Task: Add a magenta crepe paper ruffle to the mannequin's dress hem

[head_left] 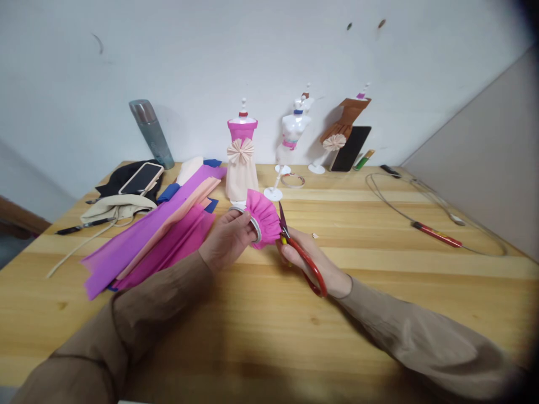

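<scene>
My left hand (229, 235) is closed around a grey ring (255, 229), which looks like a tape roll. Bright pink gathered fabric (264, 217) fans out from beside the ring. At the fabric's right edge, my right hand (309, 255) grips red-handled scissors (314, 269). Their dark blades point up and away, close to the pink folds; whether they touch is unclear. Something small and yellow (283, 240) shows by the right fingers. Just behind the hands stands a small dress form (242, 163) wearing a pink top, a pleated cream bow and a cream skirt.
Purple, peach and pink fabric pieces (168, 235) lie left, near a phone (141, 178), a cream pouch (118, 209) and a tilted bottle (151, 134). More small dress forms (295, 132) stand behind. A dark tablet-like slab (351, 148) leans on the wall. A red tool with cable (438, 234) lies right.
</scene>
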Available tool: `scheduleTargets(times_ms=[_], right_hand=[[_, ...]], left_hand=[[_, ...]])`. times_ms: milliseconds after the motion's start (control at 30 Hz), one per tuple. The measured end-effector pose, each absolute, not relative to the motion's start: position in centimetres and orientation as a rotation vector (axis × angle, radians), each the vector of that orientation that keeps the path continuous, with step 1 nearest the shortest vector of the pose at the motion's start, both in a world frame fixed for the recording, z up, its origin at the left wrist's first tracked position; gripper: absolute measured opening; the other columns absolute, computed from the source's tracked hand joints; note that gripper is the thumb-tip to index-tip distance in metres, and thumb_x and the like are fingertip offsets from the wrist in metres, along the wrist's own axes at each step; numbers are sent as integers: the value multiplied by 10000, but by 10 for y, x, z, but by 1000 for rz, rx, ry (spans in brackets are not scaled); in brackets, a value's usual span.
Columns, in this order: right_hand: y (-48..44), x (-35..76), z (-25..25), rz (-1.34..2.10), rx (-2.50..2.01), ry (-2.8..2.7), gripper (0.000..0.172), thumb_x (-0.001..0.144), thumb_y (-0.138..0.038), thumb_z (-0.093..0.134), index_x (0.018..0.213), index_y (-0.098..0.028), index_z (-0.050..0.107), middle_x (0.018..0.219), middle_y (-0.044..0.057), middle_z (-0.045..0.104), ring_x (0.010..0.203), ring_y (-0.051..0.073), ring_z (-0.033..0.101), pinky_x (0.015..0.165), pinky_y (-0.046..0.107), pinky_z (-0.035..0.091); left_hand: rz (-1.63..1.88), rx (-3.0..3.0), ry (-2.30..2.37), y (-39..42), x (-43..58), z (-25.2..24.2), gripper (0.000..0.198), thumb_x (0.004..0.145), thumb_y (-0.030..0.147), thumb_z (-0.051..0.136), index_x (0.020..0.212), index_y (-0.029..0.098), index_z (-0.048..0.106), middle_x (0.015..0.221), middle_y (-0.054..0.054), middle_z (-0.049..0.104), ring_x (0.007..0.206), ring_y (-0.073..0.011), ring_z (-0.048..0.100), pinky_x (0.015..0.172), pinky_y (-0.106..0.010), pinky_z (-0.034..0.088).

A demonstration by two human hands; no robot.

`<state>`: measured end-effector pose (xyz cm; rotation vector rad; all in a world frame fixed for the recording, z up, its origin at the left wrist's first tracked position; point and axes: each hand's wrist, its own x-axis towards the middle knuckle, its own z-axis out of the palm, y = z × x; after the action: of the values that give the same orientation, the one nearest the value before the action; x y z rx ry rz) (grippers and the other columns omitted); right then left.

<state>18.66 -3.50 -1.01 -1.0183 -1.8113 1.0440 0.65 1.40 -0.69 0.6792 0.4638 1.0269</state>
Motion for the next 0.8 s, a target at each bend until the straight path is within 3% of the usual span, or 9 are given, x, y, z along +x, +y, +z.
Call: scheduleTargets(times_ms=[300,567,800], right_hand=[[-35,188,-13,1005,-1081,-1835,515,853,-680,471,838,-169,535,745,24,500,669,153,430,602,284,388],[-34,189,-14,954,-1116,-1860,549,846,-674,472,936,-143,580,745,17,494,667,153,415,627,292,371],[-33,188,-14,936,-1116,-1845,458,852,-599,506,892,-149,580,716,5,490,645,142,410,622,283,363]], left_hand=[[1065,709,460,12,8,-6,318,646,267,847,715,148,561,781,-34,624,783,-175,617,679,-301,450],[1081,686,474,11,7,-6,348,621,259,860,623,143,532,691,-12,593,714,-145,599,644,-275,437],[1079,684,475,11,9,-7,366,621,255,858,627,149,507,686,-10,580,715,-153,598,645,-283,439]])
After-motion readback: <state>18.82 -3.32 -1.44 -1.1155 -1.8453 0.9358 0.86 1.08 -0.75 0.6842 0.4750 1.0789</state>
